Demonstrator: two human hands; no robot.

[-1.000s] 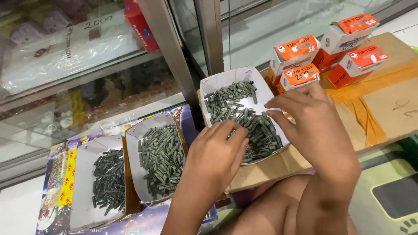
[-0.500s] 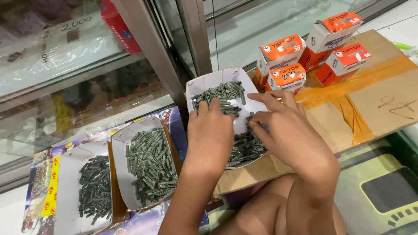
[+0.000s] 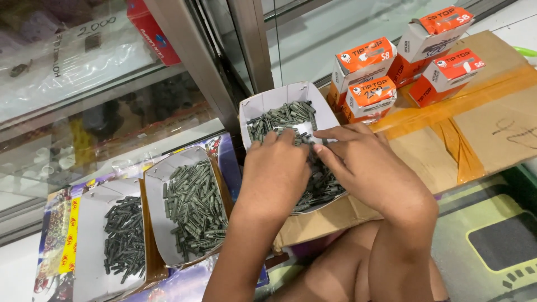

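Observation:
A white paper tray [image 3: 260, 106] filled with grey plastic wall plugs [image 3: 282, 116] rests on a cardboard box. My left hand [image 3: 277, 173] lies palm down in the tray, fingers bent into the plugs. My right hand [image 3: 363, 165] reaches in from the right, its fingers pinching among the plugs next to the left fingertips. Whether either hand has plugs enclosed is hidden. Two more white trays sit to the left: a middle tray [image 3: 154, 184] of grey plugs and a far-left tray [image 3: 89, 223] of darker plugs.
Several small orange-and-white boxes [image 3: 363, 72] are stacked on the taped cardboard box [image 3: 492, 128] at the upper right. A glass display cabinet with a metal frame [image 3: 190, 56] stands behind the trays. My bare knee [image 3: 335, 268] is below.
Both hands have shifted slightly toward the far end of the tray, raking through the plugs. The view has drifted a little; the trays stayed in place.

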